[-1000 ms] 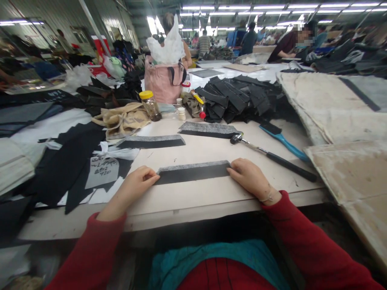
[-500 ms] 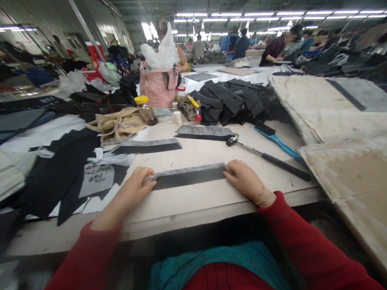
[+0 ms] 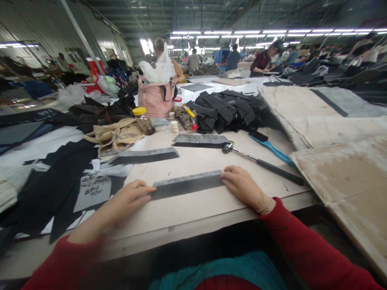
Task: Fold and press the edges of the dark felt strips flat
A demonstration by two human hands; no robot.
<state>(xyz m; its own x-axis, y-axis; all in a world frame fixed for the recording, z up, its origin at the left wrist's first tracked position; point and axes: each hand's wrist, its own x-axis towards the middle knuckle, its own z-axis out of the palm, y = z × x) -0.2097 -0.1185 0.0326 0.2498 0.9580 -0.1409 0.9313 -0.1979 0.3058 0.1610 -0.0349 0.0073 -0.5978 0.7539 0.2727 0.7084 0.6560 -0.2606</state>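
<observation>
A black strip [image 3: 189, 186] with a folded grey fuzzy edge along its far side lies flat on the pale board [image 3: 181, 215] in front of me. At its left end, my left hand [image 3: 133, 197] has its fingers stretched out, the tips touching the strip. My right hand [image 3: 242, 184] rests at the other end with extended fingers against the strip's corner. Two similar strips, one at the left [image 3: 148, 155] and one farther back [image 3: 201, 140], lie beyond it. A hammer [image 3: 260, 163] with a black grip is right of them.
A blue brush [image 3: 273, 149] lies past the hammer. Black pieces are heaped [image 3: 226, 108] at the back. A yellow-lidded jar [image 3: 144, 121] and a pink bag [image 3: 155, 98] stand behind. A tagged black stack [image 3: 51, 181] lies left; stained pale sheets [image 3: 347, 173] lie right. Other people work farther off.
My left hand has loosened from a pinch on the strip's end to straighter fingers and shifted slightly left. My right fingers have also straightened. The view has tilted up a little.
</observation>
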